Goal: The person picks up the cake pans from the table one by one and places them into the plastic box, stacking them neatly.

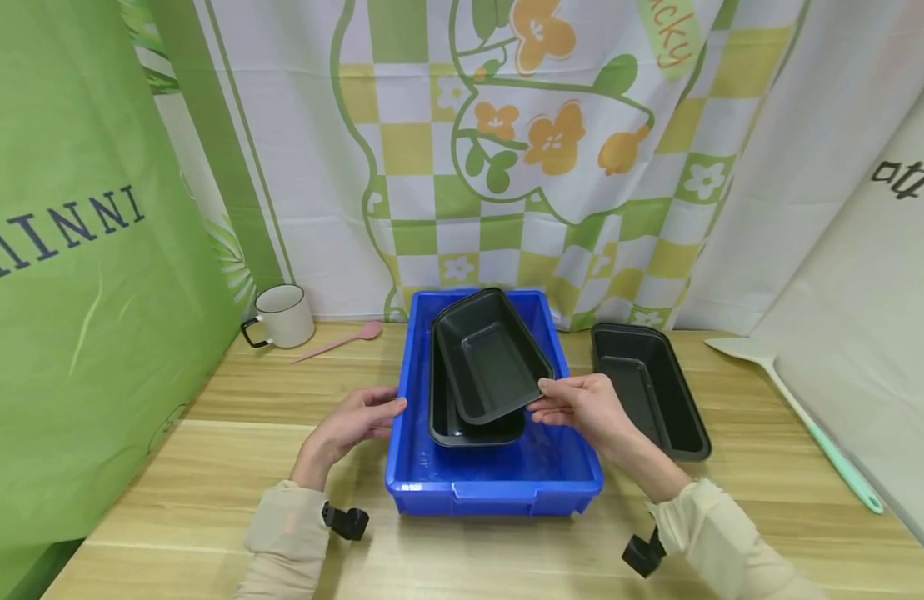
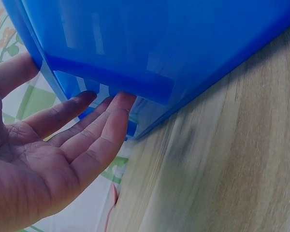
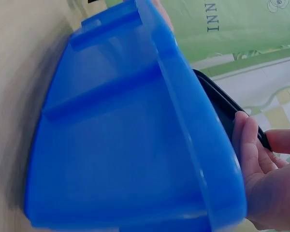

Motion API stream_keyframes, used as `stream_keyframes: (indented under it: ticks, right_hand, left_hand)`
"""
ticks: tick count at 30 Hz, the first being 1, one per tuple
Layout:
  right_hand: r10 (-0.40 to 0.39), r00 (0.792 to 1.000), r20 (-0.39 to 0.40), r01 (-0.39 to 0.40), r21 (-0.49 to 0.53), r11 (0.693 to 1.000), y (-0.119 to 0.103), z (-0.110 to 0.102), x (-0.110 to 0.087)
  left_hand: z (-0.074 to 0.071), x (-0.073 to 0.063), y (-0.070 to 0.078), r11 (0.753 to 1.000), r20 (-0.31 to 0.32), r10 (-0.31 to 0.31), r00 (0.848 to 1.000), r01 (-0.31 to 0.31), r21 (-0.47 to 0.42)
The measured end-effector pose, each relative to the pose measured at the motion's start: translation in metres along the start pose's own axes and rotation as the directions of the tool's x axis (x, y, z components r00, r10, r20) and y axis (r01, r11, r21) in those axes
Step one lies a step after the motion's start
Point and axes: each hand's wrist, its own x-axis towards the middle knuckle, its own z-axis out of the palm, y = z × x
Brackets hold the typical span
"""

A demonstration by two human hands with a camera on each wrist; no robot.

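Note:
My right hand (image 1: 585, 407) pinches the near right corner of a black loaf pan (image 1: 495, 358), thumb over the rim and fingers beneath. This pan sits tilted over a second black loaf pan (image 1: 447, 425), which lies inside a blue plastic bin (image 1: 499, 496) and is mostly covered. In the right wrist view, the bin's wall hides most of the held pan (image 3: 222, 104). My left hand (image 1: 360, 417) is at the bin's left side, its thumb at the rim. Its loosely extended fingers (image 2: 118, 104) reach the handle ledge on the bin's outer wall.
Another black loaf pan (image 1: 641, 383) stands on the wooden table (image 1: 282, 475), right of the bin. Farther right lies a spatula (image 1: 814, 433) with a mint-green handle. A white mug (image 1: 285, 317) and a pink spoon (image 1: 342, 340) are at the back left. Patterned curtains (image 1: 447, 167) enclose the table.

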Motion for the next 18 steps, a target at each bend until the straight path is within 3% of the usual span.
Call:
stream_keyframes:
  ticks: [7, 11, 15, 18]
  right_hand:
    - [0.074, 0.994, 0.076, -0.077, 0.036, 0.996, 0.001, 0.0076, 0.0015]
    - [0.09, 0.99, 0.107, -0.077, -0.113, 0.991, -0.0012, 0.004, 0.0027]
    - [0.099, 0.983, 0.152, -0.051, -0.293, 0.955, -0.0033, 0.0006, 0.0033]
    - [0.121, 0.974, 0.191, -0.051, -0.338, 0.94, -0.0027, 0.0027, 0.0033]
  left_hand:
    - [0.0005, -0.0001, 0.0002, 1.0, -0.004, -0.005, 1.0, 0.005, -0.004]
    - [0.0006, 0.0006, -0.0004, 1.0, -0.004, -0.007, 1.0, 0.007, -0.012]
    - [0.0003, 0.001, -0.0015, 1.0, -0.005, -0.01, 1.0, 0.01, -0.008]
    - [0.0002, 0.0013, -0.0022, 1.0, -0.009, -0.009, 1.0, 0.009, -0.006]
